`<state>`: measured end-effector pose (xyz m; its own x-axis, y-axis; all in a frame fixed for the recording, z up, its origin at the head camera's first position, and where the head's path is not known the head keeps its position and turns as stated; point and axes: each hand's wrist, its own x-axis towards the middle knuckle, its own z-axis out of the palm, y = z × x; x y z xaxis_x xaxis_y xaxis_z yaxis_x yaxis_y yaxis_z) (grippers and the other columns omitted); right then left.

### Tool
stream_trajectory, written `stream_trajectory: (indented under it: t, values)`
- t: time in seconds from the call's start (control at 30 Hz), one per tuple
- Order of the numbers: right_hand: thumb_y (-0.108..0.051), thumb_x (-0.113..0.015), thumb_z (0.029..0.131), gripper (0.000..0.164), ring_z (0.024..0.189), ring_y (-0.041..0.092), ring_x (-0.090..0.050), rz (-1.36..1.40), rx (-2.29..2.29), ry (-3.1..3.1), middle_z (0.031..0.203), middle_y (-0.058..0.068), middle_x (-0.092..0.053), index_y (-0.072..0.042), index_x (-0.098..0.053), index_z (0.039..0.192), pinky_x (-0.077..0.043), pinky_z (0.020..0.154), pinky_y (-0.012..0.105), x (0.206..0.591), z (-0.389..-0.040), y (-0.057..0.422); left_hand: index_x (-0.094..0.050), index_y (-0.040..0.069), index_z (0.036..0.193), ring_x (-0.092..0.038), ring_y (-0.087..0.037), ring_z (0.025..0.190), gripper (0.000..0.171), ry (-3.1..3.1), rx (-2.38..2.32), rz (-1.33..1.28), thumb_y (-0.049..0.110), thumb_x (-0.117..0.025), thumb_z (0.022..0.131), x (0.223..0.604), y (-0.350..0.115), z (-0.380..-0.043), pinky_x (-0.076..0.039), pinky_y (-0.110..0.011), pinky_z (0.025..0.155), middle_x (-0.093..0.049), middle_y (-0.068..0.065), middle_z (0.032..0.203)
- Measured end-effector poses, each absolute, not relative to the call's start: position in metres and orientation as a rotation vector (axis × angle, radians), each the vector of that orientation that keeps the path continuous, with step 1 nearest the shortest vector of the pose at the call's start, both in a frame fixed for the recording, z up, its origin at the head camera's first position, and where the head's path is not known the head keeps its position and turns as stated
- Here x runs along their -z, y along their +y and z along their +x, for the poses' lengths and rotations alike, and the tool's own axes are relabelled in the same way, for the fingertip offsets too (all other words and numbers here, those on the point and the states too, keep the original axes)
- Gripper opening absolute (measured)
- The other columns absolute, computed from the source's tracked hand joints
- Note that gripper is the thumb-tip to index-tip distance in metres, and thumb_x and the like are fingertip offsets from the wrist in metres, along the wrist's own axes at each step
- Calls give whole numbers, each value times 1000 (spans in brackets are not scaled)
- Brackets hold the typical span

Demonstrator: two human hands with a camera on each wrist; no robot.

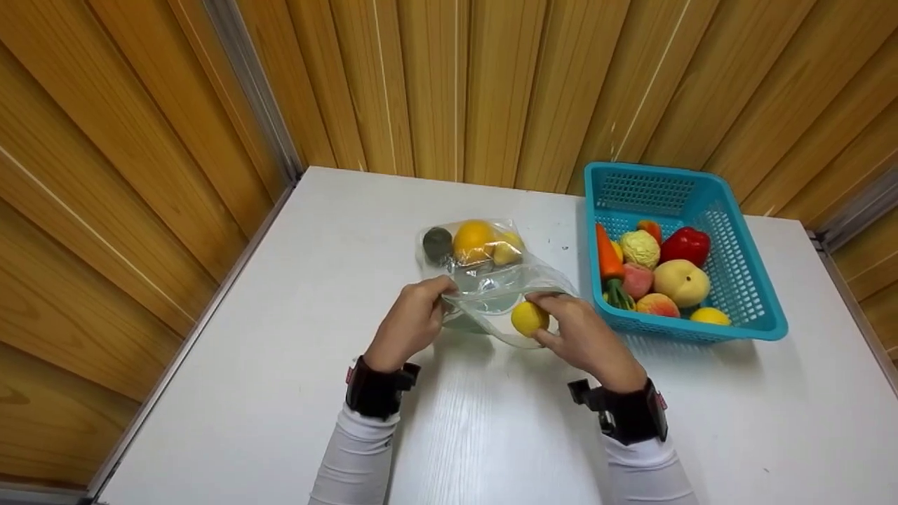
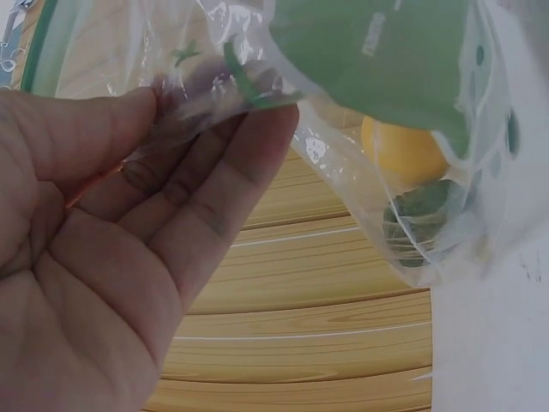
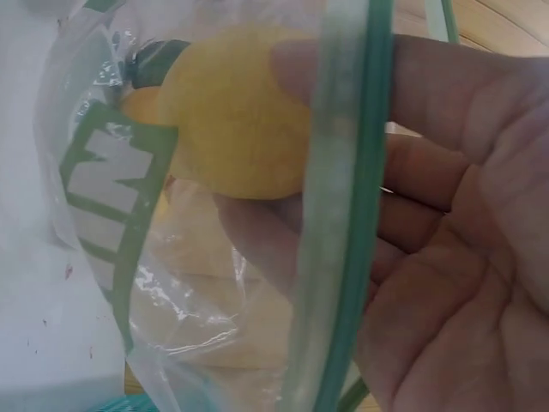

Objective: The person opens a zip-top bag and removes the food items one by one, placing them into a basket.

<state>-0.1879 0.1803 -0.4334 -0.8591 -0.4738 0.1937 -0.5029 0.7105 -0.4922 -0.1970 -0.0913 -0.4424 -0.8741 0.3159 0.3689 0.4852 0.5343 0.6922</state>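
Note:
A clear zip bag (image 1: 491,284) with green print lies on the white table, its mouth spread toward me. Inside it are an orange (image 1: 473,240), a dark green round fruit (image 1: 438,245) and a yellow fruit (image 1: 508,248). My left hand (image 1: 412,319) pinches the left edge of the bag's mouth between thumb and fingers. A lemon (image 1: 530,319) is held by the fingertips of my right hand (image 1: 586,337) at the bag's opening. In the right wrist view, the lemon (image 3: 236,112) shows through the plastic, with the green zip strip (image 3: 356,206) crossing over the fingers.
To the right stands a turquoise basket (image 1: 765,308) with a carrot (image 1: 607,254), a red bell pepper (image 1: 686,245), several peaches and another lemon (image 1: 710,316). Wood-panelled walls (image 1: 491,91) rise behind the table (image 1: 280,393) and at its left.

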Motion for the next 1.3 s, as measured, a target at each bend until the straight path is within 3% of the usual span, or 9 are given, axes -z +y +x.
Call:
stream_trajectory:
  t: [0.3, 0.63, 1.3]
  values:
    - [-4, -82, 86, 45, 103, 32, -68, 876, -856, -2803, 122, 18, -72, 4, -67, 128, -56, 94, 50, 425, -182, 183, -71, 1, 98, -65, -19, 79, 27, -2577, 1246, -677, -18, -54, 88, 443, -92, -196, -57, -32, 73, -74, -10, 94]
    - [-7, -80, 89, 47, 118, 35, -66, 848, -944, -2799, 131, 16, -69, 1, -66, 133, -53, 100, 52, 413, -172, 188, -71, 2, 99, -63, -17, 79, 27, -2582, 1259, -679, -17, -53, 90, 444, -92, -197, -54, -29, 71, -74, -8, 94]
    - [-5, -80, 88, 52, 116, 33, -66, 748, -1128, -2684, 133, 15, -67, 0, -64, 136, -56, 93, 48, 395, -162, 212, -70, 0, 99, -62, -18, 79, 23, -2585, 1255, -675, -15, -55, 91, 443, -91, -198, -55, -31, 72, -74, -10, 94]
